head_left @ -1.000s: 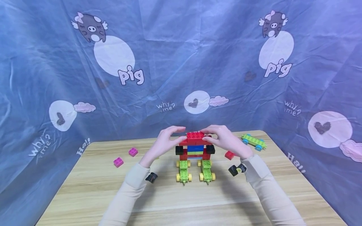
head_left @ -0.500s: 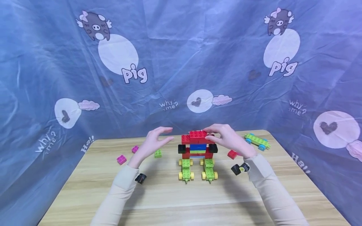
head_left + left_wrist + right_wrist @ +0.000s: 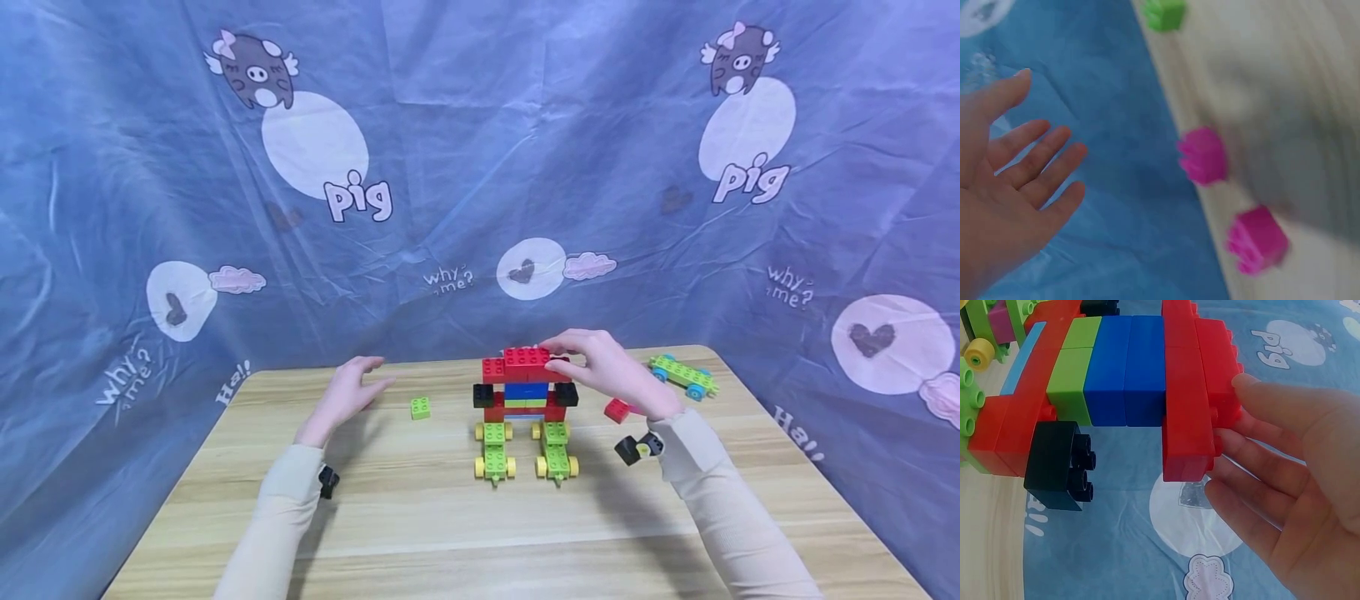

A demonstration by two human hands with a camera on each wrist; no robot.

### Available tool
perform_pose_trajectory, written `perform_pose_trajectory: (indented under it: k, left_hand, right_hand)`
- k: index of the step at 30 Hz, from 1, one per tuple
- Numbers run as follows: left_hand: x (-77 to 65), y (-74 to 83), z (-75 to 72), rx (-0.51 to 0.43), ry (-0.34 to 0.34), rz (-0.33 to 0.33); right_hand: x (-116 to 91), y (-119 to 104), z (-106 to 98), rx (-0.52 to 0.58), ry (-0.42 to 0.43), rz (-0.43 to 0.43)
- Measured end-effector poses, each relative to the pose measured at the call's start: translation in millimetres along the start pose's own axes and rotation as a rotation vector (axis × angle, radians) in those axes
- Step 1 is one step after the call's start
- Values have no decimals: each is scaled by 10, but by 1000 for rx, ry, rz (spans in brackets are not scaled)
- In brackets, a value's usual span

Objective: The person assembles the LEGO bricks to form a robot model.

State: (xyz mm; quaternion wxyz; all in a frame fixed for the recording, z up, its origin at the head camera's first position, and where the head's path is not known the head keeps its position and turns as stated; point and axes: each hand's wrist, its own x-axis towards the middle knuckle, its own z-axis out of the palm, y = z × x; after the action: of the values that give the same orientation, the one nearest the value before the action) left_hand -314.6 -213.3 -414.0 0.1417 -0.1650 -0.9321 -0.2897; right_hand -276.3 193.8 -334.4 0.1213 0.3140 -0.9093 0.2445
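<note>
A toy brick figure (image 3: 526, 392) of red, blue, green and black bricks stands upright on two green wheeled bases (image 3: 495, 457). My right hand (image 3: 603, 371) holds its top at the right end. In the right wrist view, the thumb lies against the top red brick (image 3: 1217, 369) and the other fingers reach behind it. Off to the left, my left hand (image 3: 341, 400) hovers over the table with nothing in it, fingers spread loosely. Close by, in the left wrist view, lie two pink bricks (image 3: 1205, 156), which the hand mostly covers in the head view.
A green brick (image 3: 420, 407) lies between the left hand and the figure. Beside the right wrist is a red brick (image 3: 617, 410), and farther back right stands a green wheeled base (image 3: 682, 375) with blue wheels. A blue curtain (image 3: 450, 167) borders the wooden table (image 3: 420, 533).
My left hand has let go of the figure's left end and moved left, to above the pink bricks. The right hand keeps its place on the figure.
</note>
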Motion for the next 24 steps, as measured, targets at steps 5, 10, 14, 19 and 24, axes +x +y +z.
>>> perform_pose_trajectory:
  k: [5,10,14,19,24]
  left_hand:
    - [-57,-247,42,118,-37,-15]
    - [-106,-400,101,256,-57,-27]
    - [-136,-458,149,318,-93,-60]
    - [-160,-500,195,363,-140,-85]
    - [-161,-478,222,382,-147,-69]
  right_hand:
    - [1,2,2,-21,-7,1]
    - [-3,0,-1,-22,-8,4]
    - [-9,7,3,-10,-9,8]
    - [-1,14,14,-14,-7,-3]
    - [-6,32,18,-29,0,-18]
